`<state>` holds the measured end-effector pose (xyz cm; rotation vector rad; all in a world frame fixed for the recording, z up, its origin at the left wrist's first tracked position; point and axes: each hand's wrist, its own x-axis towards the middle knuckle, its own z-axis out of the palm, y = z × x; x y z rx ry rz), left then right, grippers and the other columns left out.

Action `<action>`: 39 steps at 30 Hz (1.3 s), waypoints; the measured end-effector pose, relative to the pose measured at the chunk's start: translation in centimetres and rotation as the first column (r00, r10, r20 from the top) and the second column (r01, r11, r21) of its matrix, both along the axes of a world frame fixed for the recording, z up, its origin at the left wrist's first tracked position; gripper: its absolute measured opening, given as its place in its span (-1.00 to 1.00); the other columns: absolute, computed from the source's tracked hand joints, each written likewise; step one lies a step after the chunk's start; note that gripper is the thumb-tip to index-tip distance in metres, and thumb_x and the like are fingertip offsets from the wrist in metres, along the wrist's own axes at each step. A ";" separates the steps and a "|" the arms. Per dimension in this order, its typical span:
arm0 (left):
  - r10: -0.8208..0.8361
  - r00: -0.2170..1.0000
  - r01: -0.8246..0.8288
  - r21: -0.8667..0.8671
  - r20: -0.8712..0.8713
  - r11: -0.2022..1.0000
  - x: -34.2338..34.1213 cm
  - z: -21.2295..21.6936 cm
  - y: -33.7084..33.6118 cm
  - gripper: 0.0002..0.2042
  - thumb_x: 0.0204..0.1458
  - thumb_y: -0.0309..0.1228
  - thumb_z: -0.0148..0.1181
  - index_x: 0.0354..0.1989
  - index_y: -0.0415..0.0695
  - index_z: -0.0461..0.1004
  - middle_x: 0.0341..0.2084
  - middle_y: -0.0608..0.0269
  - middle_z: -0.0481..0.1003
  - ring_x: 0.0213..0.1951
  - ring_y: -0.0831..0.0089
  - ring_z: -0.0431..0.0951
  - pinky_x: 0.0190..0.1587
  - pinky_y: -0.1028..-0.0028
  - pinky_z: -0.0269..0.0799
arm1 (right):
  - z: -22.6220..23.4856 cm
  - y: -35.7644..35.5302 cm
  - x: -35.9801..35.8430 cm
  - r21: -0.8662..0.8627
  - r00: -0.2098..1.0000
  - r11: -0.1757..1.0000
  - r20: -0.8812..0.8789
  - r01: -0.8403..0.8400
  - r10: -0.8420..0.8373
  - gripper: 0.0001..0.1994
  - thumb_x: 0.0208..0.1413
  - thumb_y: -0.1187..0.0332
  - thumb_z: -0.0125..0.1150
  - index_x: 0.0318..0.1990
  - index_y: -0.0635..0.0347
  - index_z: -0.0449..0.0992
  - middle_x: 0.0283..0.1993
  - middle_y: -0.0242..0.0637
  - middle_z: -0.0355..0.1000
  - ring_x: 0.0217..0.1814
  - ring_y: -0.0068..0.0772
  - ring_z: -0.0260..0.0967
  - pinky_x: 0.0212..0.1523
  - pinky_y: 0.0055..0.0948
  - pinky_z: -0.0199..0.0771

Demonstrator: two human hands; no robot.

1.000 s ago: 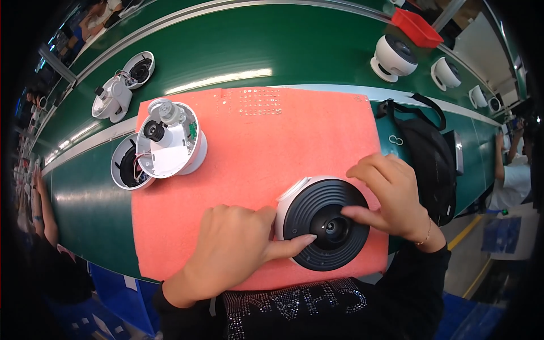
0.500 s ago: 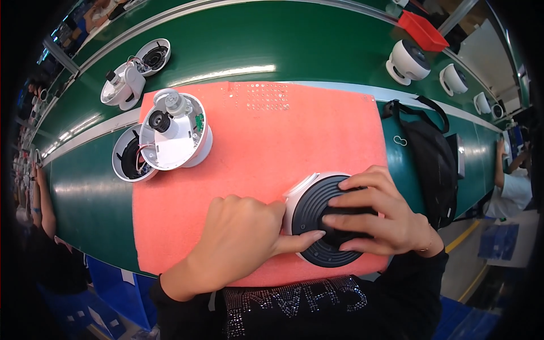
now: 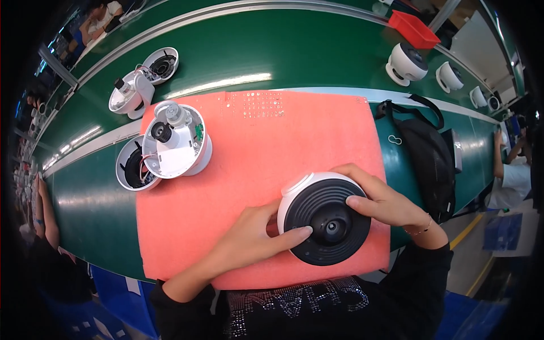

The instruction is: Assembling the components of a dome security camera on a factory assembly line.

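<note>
Here, nearest the person, both hands grip a white dome camera housing [image 3: 317,218] with a ridged black front ring, resting on the near right part of a salmon-pink foam mat [image 3: 272,141]. The left hand [image 3: 249,241] presses fingers against its left edge; the right hand [image 3: 388,201] wraps over its right side. Farther left on the mat sits an open white camera base [image 3: 175,141] showing its inner parts. Beyond lies the green surface [image 3: 283,51], with a black bag [image 3: 428,158] at the right.
</note>
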<state>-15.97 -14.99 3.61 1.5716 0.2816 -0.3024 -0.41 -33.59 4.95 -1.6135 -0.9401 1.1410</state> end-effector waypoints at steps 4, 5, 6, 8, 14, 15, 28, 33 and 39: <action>0.055 0.882 -0.218 0.302 0.468 0.928 -0.4 0.6 0.3 -0.22 -0.30 -0.34 0.38 0.12 -0.42 0.13 -0.20 -0.10 0.45 -0.15 0.21 0.52 -0.11 0.38 0.43 | 1.3 2.1 -1.2 0.199 0.970 0.979 0.225 0.045 -0.091 -0.27 -0.24 0.21 0.41 0.05 0.28 0.11 0.03 -0.02 0.24 0.13 -0.25 0.22 0.10 -0.38 0.20; -0.020 0.822 -0.278 0.433 0.568 0.857 -0.5 1.0 0.5 -0.20 -0.33 -0.34 0.39 0.11 -0.46 0.12 -0.22 -0.13 0.45 -0.17 0.19 0.53 -0.14 0.39 0.45 | 1.1 3.1 -1.5 0.325 0.893 0.945 0.414 0.037 -0.178 -0.25 -0.35 0.15 0.48 -0.04 0.31 0.17 -0.02 -0.01 0.31 0.04 -0.21 0.31 0.03 -0.37 0.29; -0.024 0.786 -0.324 0.445 0.618 0.835 -0.3 1.2 0.9 -0.18 -0.36 -0.33 0.41 0.09 -0.51 0.13 -0.27 -0.16 0.46 -0.24 0.16 0.55 -0.21 0.40 0.48 | 0.8 3.7 -0.9 0.348 0.885 0.937 0.430 0.023 -0.181 -0.25 -0.35 0.15 0.48 -0.04 0.31 0.17 -0.02 -0.01 0.31 0.04 -0.21 0.31 0.03 -0.37 0.29; -0.034 0.763 -0.367 0.475 0.646 0.800 -0.2 1.8 1.5 -0.18 -0.37 -0.32 0.41 0.08 -0.52 0.14 -0.30 -0.15 0.47 -0.25 0.17 0.56 -0.21 0.40 0.48 | 0.2 4.9 0.3 0.545 0.769 0.827 0.585 -0.138 -0.258 -0.26 -0.41 0.11 0.50 -0.10 0.33 0.22 -0.14 -0.02 0.39 -0.13 -0.16 0.42 -0.09 -0.38 0.39; 0.097 0.741 -0.428 0.356 0.665 0.831 0.8 3.7 4.7 -0.23 -0.31 -0.33 0.35 0.12 -0.41 0.16 -0.30 -0.05 0.49 -0.24 0.31 0.54 -0.19 0.46 0.47 | 4.1 9.0 1.0 0.579 0.808 0.815 0.495 -0.032 -0.320 -0.38 -0.35 0.08 0.46 -0.21 0.28 0.28 -0.27 -0.09 0.43 -0.24 -0.19 0.45 -0.19 -0.41 0.40; 0.149 0.710 -0.442 0.271 0.688 0.855 1.2 3.6 5.4 -0.24 -0.30 -0.33 0.35 0.12 -0.40 0.16 -0.26 -0.02 0.48 -0.23 0.34 0.53 -0.19 0.47 0.46 | 4.4 10.0 1.2 0.647 0.848 0.762 0.417 -0.023 -0.329 -0.35 -0.31 0.08 0.44 -0.13 0.25 0.24 -0.20 -0.11 0.41 -0.15 -0.24 0.41 -0.11 -0.41 0.36; 0.584 0.292 -0.032 -0.602 0.758 0.798 8.5 1.4 8.3 -0.32 -0.11 0.04 0.03 0.17 -0.08 0.13 0.09 0.19 0.25 0.14 0.18 0.22 0.14 0.15 0.20 | 4.2 15.0 -1.4 0.901 0.731 0.434 0.293 0.005 -0.616 0.00 -0.38 0.34 0.44 0.27 0.16 -0.10 0.21 -0.03 0.09 0.14 -0.09 0.23 0.10 -0.24 0.30; 0.613 0.298 0.003 -0.643 0.732 0.766 10.6 0.8 8.2 -0.33 -0.11 0.05 0.01 0.17 -0.05 0.12 0.09 0.20 0.24 0.14 0.18 0.22 0.14 0.15 0.20 | 3.7 15.1 0.1 0.887 0.750 0.460 0.287 0.026 -0.596 0.00 -0.38 0.34 0.44 0.27 0.15 -0.10 0.24 -0.05 0.06 0.16 -0.07 0.21 0.09 -0.25 0.30; 0.651 0.301 0.053 -0.694 0.697 0.718 13.4 0.7 7.7 -0.33 -0.10 0.06 -0.01 0.17 -0.02 0.12 0.10 0.22 0.23 0.14 0.18 0.22 0.14 0.15 0.20 | 4.1 14.3 1.1 0.875 0.721 0.478 0.286 0.072 -0.632 -0.01 -0.36 0.28 0.43 0.27 0.21 -0.08 0.25 0.03 0.04 0.20 -0.03 0.17 0.14 -0.22 0.23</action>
